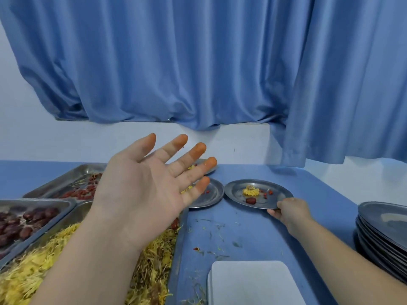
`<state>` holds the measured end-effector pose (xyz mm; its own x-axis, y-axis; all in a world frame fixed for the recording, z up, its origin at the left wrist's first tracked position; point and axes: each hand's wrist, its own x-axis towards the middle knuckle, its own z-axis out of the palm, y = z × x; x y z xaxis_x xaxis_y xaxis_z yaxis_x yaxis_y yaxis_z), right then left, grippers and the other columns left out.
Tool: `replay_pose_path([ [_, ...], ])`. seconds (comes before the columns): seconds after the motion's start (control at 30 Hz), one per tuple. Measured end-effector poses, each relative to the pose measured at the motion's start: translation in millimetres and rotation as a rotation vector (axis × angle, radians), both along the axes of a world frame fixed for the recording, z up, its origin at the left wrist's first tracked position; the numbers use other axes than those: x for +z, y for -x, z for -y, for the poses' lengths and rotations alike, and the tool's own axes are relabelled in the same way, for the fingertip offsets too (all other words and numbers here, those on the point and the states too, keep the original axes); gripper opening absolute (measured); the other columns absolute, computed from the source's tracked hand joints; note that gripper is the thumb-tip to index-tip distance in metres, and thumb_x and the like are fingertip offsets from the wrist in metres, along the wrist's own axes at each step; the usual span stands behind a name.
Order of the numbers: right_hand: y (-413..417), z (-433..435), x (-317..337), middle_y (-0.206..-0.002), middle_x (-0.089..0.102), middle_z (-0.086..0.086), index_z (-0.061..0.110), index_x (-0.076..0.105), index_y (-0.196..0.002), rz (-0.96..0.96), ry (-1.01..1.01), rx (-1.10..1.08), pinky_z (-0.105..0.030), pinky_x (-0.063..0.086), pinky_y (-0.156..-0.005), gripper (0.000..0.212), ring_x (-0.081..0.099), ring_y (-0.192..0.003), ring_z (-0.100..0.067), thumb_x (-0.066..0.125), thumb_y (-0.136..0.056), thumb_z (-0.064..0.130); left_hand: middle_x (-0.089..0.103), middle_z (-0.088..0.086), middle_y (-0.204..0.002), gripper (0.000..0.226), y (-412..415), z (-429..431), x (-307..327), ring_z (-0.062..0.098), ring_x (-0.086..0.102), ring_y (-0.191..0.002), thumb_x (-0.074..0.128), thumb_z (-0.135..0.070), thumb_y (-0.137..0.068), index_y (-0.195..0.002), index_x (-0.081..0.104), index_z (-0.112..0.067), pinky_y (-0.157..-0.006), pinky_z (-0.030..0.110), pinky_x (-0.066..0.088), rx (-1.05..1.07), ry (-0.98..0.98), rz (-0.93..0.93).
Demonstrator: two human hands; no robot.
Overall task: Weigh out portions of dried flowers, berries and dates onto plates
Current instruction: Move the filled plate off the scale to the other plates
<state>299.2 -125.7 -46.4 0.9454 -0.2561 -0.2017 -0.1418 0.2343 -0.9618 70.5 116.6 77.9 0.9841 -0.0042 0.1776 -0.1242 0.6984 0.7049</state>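
Observation:
My left hand (pixel 145 186) is raised palm up over the trays, fingers spread, fingertips stained orange, holding nothing. My right hand (pixel 288 211) grips the near rim of a metal plate (pixel 275 189) that carries a yellow dried flower, a red date and a few berries. Two more plates lie behind my left hand: one (pixel 213 197) with berries and flower bits, and a farther one (pixel 206 166), mostly hidden. A tray of yellow dried flowers (pixel 154 260) lies under my left forearm, a tray of dark red dates (pixel 26 221) at the left, and a tray of red berries (pixel 77 190) behind it.
A white scale (pixel 253 282) sits at the bottom edge on the blue table (pixel 242 230). A stack of empty metal plates (pixel 383 234) stands at the right. Loose flower bits and a berry litter the table. A blue curtain (pixel 198 62) hangs behind.

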Motion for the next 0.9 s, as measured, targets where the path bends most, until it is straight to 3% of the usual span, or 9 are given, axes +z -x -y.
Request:
replay_pose_path([
  [0.07,-15,-4,0,-0.101,0.059,-0.018,-0.009,0.052,-0.102,0.004,0.058,0.045,-0.024,0.055,-0.050,0.014,0.060,-0.072,-0.026,0.046,-0.090,-0.012,0.070,0.013,-0.116,0.037,0,-3,-1,0.040,0.067,-0.106,0.045,-0.043,-0.093,-0.109,0.066,-0.016,-0.081,0.046,0.051,-0.012,0.014,0.016],
  [0.13,-30,-10,1,-0.084,0.056,-0.013,-0.013,0.051,-0.115,0.018,0.092,0.075,-0.025,0.056,-0.049,0.026,0.058,-0.067,-0.024,0.047,-0.089,-0.010,0.070,0.014,-0.117,0.040,-2,-6,-2,0.039,0.067,-0.106,0.045,-0.044,-0.092,-0.111,0.067,-0.017,-0.079,0.046,0.057,-0.019,0.038,0.015],
  [0.23,-54,-25,6,-0.078,0.057,-0.013,-0.002,0.053,-0.111,-0.022,0.075,0.044,-0.021,0.051,-0.036,0.021,0.057,-0.059,-0.023,0.052,-0.090,-0.006,0.070,0.015,-0.116,0.046,-6,-10,-3,0.039,0.068,-0.103,0.044,-0.047,-0.091,-0.108,0.071,-0.015,-0.073,0.048,0.059,-0.006,0.074,-0.009],
  [0.37,-88,-49,6,-0.092,0.058,-0.018,-0.001,0.053,-0.117,-0.022,0.101,0.063,-0.020,0.048,-0.033,0.029,0.054,-0.058,-0.021,0.051,-0.090,-0.009,0.073,0.013,-0.112,0.045,-9,-14,0,0.036,0.071,-0.097,0.050,-0.047,-0.081,-0.091,0.080,-0.016,-0.069,0.046,0.059,0.056,0.074,0.008],
  [0.47,-108,-66,6,-0.106,0.057,-0.019,-0.001,0.051,-0.125,-0.012,0.106,0.082,-0.021,0.048,-0.034,0.037,0.054,-0.061,-0.021,0.048,-0.090,-0.012,0.074,0.011,-0.109,0.044,-9,-16,1,0.034,0.072,-0.094,0.054,-0.046,-0.069,-0.087,0.081,-0.016,-0.066,0.046,0.059,0.071,0.091,0.017],
  [0.6,-128,-82,9,-0.112,0.056,-0.017,0.002,0.051,-0.129,-0.017,0.118,0.077,-0.023,0.051,-0.036,0.044,0.057,-0.063,-0.023,0.047,-0.088,-0.015,0.074,0.012,-0.108,0.043,-11,-15,-4,0.034,0.072,-0.093,0.054,-0.046,-0.069,-0.084,0.081,-0.016,-0.066,0.046,0.060,0.069,0.107,0.000],
  [0.67,-134,-88,13,-0.105,0.056,-0.013,0.004,0.049,-0.130,-0.028,0.107,0.103,-0.027,0.058,-0.048,0.049,0.059,-0.064,-0.024,0.049,-0.086,-0.017,0.074,0.011,-0.108,0.043,-12,-14,-7,0.034,0.072,-0.093,0.055,-0.046,-0.069,-0.087,0.081,-0.016,-0.066,0.046,0.060,0.066,0.113,-0.014],
  [0.77,-138,-92,18,-0.089,0.059,-0.008,-0.001,0.046,-0.132,-0.022,0.087,0.161,-0.034,0.056,-0.084,0.052,0.062,-0.072,-0.022,0.054,-0.083,-0.018,0.074,0.010,-0.107,0.042,-14,-14,-9,0.033,0.072,-0.092,0.057,-0.045,-0.066,-0.088,0.080,-0.017,-0.067,0.045,0.060,0.085,0.120,-0.015],
  [0.9,-142,-92,21,-0.129,0.054,-0.013,0.000,0.051,-0.124,0.058,0.042,0.182,-0.034,0.048,-0.098,0.042,0.058,-0.112,-0.025,0.051,-0.086,-0.016,0.075,0.009,-0.107,0.042,-13,-13,-10,0.032,0.073,-0.093,0.058,-0.045,-0.064,-0.087,0.080,-0.018,-0.069,0.045,0.059,0.094,0.121,0.000],
])
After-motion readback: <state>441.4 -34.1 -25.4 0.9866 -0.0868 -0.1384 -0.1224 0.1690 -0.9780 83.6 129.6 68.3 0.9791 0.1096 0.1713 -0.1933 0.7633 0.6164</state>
